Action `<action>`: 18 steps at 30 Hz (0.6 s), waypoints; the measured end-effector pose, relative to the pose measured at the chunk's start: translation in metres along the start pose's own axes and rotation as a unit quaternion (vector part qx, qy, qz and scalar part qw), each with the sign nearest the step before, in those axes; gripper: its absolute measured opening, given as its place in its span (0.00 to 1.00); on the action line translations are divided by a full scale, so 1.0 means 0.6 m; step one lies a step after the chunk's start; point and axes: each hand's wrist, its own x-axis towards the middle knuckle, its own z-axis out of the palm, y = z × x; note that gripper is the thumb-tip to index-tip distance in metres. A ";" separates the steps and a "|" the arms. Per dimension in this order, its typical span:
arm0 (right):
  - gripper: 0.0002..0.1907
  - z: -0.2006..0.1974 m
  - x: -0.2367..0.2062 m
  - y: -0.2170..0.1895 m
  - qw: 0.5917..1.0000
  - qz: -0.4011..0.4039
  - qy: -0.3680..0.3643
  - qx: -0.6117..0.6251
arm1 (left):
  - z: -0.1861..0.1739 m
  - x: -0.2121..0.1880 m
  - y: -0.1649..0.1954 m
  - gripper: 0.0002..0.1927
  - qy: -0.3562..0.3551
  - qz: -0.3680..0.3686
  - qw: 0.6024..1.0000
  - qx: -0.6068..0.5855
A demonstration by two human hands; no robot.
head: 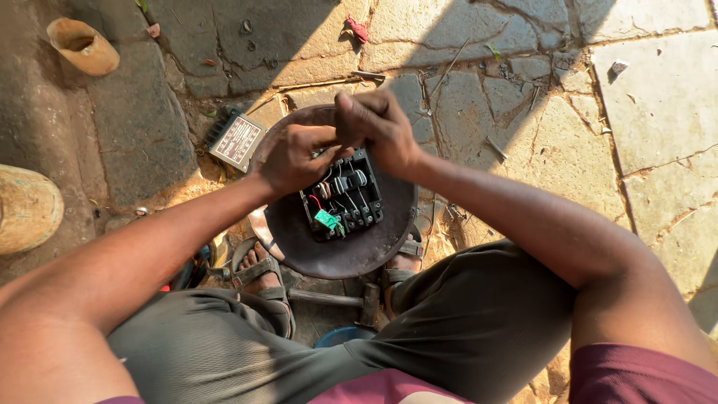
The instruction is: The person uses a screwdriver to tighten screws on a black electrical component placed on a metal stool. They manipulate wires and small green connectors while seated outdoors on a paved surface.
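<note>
A black electrical box (350, 200) with several wires, small coils and a green part lies on a round dark metal pan (329, 247) between my feet. My left hand (293, 155) rests on the box's upper left edge, fingers curled around it. My right hand (378, 127) is bunched over the box's top edge, fingers pinched together on something small that I cannot make out. Both hands meet above the box.
A grey plate with a red-and-white label (238, 139) lies left of the pan. A hammer (336, 301) lies by my sandalled feet. A tan cup (82, 46) lies at top left, a tan rounded object (28, 208) at the left edge. Cracked stone paving surrounds.
</note>
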 end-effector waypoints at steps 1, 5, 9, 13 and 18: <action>0.23 0.005 -0.006 -0.001 1.000 -0.004 -0.008 -0.004 | -0.003 -0.004 -0.007 0.15 0.014 0.029 0.999 0.040; 0.18 0.016 -0.018 0.000 0.993 -0.050 0.069 -0.086 | -0.030 -0.026 -0.035 0.20 -0.120 -0.220 0.956 0.152; 0.20 0.009 -0.001 0.014 0.994 -0.103 0.018 0.043 | -0.029 -0.041 -0.063 0.24 -0.270 -0.412 0.857 0.149; 0.24 -0.004 0.024 0.025 0.996 -0.044 -0.003 0.072 | -0.008 -0.057 -0.080 0.20 -0.202 -0.359 0.908 0.077; 0.27 -0.024 0.053 0.011 0.995 0.014 -0.093 0.029 | 0.012 -0.069 -0.050 0.17 -0.180 -0.423 0.888 0.013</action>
